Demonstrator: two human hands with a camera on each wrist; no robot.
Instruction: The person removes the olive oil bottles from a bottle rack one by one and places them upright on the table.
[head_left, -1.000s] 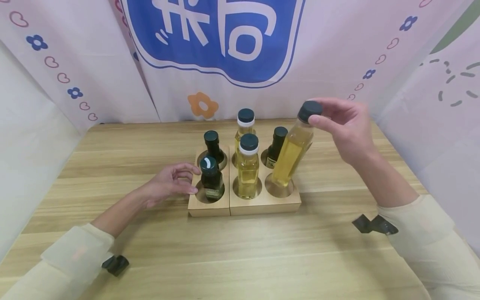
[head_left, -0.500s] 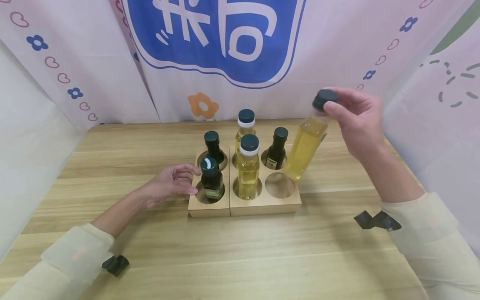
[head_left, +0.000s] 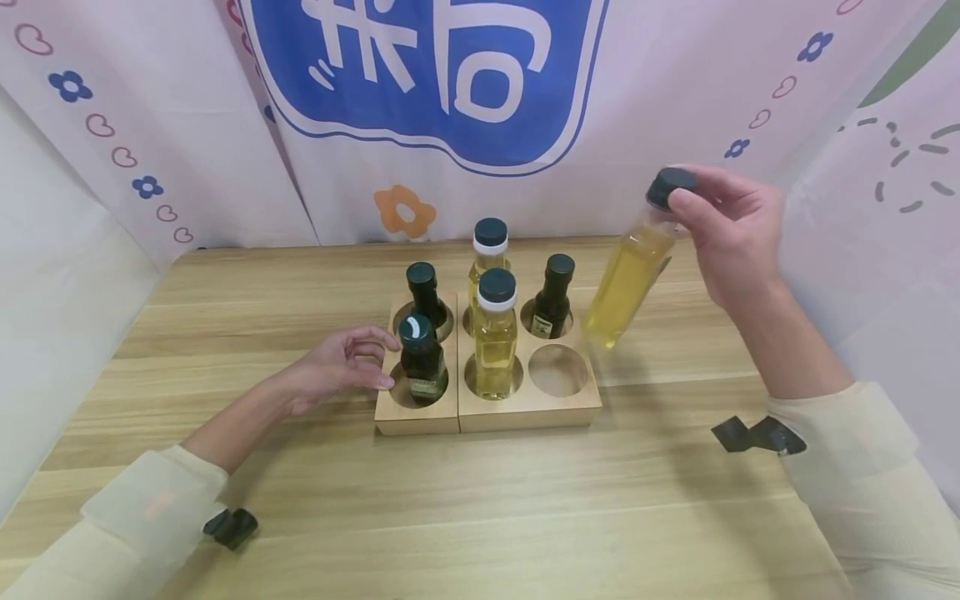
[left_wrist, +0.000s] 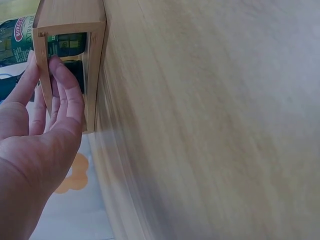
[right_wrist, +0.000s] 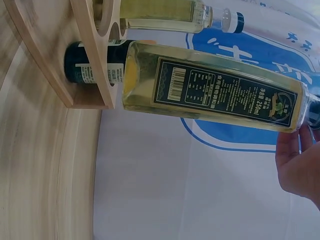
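Note:
My right hand (head_left: 742,237) pinches the dark cap of a clear oil bottle (head_left: 630,279) and holds it tilted in the air, right of the wooden bottle rack (head_left: 528,414). The right wrist view shows the dark label (right_wrist: 220,92) of this bottle, filled with yellow oil. At the rack's left end, my left hand (head_left: 337,367) grips the top board, with digits on both sides of it. Beside that hand, a dark green bottle (head_left: 423,367) stands in the front left hole. The front right hole (head_left: 558,371) holds no bottle.
Two yellow oil bottles, one in front (head_left: 497,342) and one behind (head_left: 489,258), stand in the middle holes. Dark bottles occupy the back left (head_left: 423,292) and back right (head_left: 555,296) holes. A printed cloth (head_left: 637,108) hangs behind the wooden table (head_left: 480,517).
My right hand has lifted the oil bottle up and to the right, away from the front right hole. The left hand stays at the rack's left end.

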